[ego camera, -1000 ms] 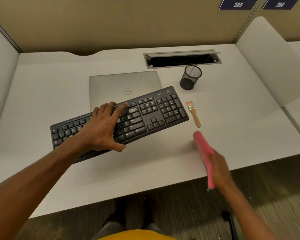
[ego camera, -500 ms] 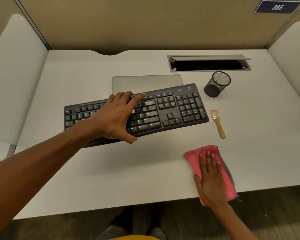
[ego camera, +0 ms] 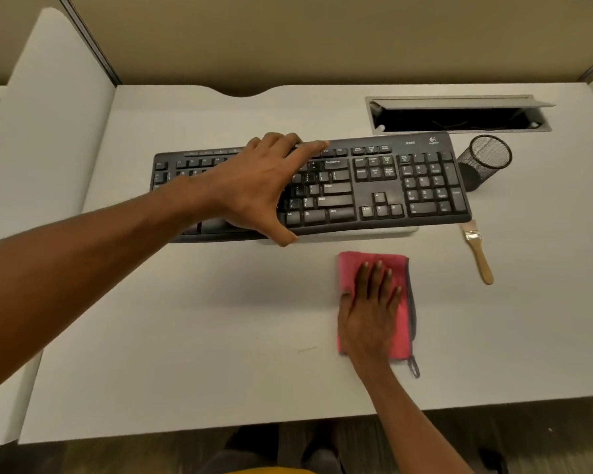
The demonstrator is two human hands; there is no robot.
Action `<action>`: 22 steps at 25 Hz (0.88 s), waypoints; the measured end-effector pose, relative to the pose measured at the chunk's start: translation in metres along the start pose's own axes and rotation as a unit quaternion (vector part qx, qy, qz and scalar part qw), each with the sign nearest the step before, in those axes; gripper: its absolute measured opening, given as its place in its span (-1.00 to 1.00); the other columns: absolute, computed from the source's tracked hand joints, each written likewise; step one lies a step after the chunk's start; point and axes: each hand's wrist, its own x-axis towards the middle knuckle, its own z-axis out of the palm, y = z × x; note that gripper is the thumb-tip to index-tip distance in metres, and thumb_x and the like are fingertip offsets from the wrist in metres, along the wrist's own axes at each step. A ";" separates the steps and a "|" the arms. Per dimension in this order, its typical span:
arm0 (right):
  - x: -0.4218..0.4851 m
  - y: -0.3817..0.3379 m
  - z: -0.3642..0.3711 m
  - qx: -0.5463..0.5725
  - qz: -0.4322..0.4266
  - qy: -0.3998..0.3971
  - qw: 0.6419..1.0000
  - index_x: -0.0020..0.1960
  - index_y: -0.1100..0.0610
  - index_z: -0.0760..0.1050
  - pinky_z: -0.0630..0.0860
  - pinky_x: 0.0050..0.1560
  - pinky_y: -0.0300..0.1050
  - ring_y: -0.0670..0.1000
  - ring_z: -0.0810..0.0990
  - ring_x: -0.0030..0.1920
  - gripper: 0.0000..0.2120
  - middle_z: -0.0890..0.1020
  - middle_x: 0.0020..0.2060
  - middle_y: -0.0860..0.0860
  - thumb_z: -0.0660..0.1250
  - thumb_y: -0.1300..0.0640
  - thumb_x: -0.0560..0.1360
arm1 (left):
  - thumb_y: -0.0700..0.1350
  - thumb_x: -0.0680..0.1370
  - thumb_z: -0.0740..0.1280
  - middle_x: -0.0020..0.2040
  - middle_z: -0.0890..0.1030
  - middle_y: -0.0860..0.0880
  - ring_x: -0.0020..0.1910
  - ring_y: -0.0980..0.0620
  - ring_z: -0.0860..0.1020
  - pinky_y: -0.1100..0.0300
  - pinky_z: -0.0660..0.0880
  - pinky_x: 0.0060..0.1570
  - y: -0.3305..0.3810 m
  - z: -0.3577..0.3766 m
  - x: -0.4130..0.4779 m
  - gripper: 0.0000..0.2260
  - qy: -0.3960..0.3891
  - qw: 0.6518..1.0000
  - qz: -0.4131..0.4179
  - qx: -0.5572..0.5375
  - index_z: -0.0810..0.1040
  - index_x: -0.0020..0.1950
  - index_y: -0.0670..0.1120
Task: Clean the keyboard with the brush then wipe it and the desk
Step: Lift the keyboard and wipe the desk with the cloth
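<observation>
Cloth (ego camera: pixel 354 265) slid left under right hand (ego camera: pixel 370 314) — keyboard (ego camera: pixel 377 188) reads "K260".

White desk (ego camera: pixel 185 336) carries pink cloth (ego camera: pixel 355 265), brush (ego camera: pixel 478 253), mesh cup (ego camera: pixel 483 162), laptop (ego camera: pixel 374 230).

Left hand (ego camera: pixel 254 189): bare, broad across the back, with knuckles and tendons showing as faint ridges; four fingers and a thumb in view.
Left forearm (ego camera: pixel 100 268): bare along all that shows, from the wrist to the left edge of view, widening toward that edge.
Right hand (ego camera: pixel 370 313): bare, with short rounded nails on the fingertips.
Right forearm (ego camera: pixel 418 422): bare from the wrist to the near edge, narrower in view than the left.
Yellow garment (ego camera: pixel 274 471): a thin strip of yellow fabric at the near edge, centre; its kind cannot be told.
Legs (ego camera: pixel 254 446): dark, dim shapes just beyond the yellow strip; clothing and shoes cannot be told apart.
</observation>
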 end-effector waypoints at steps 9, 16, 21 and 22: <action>-0.021 -0.135 0.026 0.036 -0.061 -0.026 0.997 0.62 0.11 -0.25 -0.04 0.54 0.31 0.26 -0.17 0.60 -0.35 -0.14 0.61 0.19 -0.03 -0.02 0.65 | 0.59 0.23 0.38 0.52 0.27 -0.15 0.47 -0.16 0.25 -0.19 0.28 0.48 -0.043 0.000 -0.014 0.27 -0.018 1.000 0.009 0.003 -0.11 0.72 0.03; -0.056 -0.219 0.039 0.046 -0.226 -0.083 0.970 0.63 0.01 -0.25 -0.07 0.55 0.29 0.20 -0.25 0.59 -0.31 -0.18 0.61 0.13 0.04 -0.03 0.63 | 0.61 0.23 0.38 0.51 0.28 -0.17 0.44 -0.17 0.27 -0.20 0.29 0.48 -0.055 0.008 -0.032 0.28 -0.009 1.000 0.003 0.007 -0.08 0.73 0.01; -0.094 -0.233 0.044 0.036 -0.379 -0.128 0.916 0.63 0.00 -0.20 -0.03 0.56 0.23 0.14 -0.29 0.59 -0.33 -0.20 0.62 0.06 0.06 -0.03 0.64 | 0.54 0.25 0.43 0.51 0.29 -0.16 0.45 -0.17 0.27 -0.22 0.31 0.48 -0.051 0.015 -0.045 0.25 0.003 1.000 -0.008 -0.009 -0.06 0.72 0.01; -0.103 -0.226 0.043 0.027 -0.411 -0.131 0.902 0.64 0.01 -0.18 -0.02 0.56 0.22 0.14 -0.29 0.59 -0.34 -0.20 0.62 0.06 0.06 -0.03 0.64 | 0.54 0.25 0.44 0.52 0.28 -0.16 0.46 -0.18 0.27 -0.23 0.31 0.48 -0.049 0.017 -0.047 0.25 0.004 1.000 -0.011 -0.011 -0.06 0.72 0.01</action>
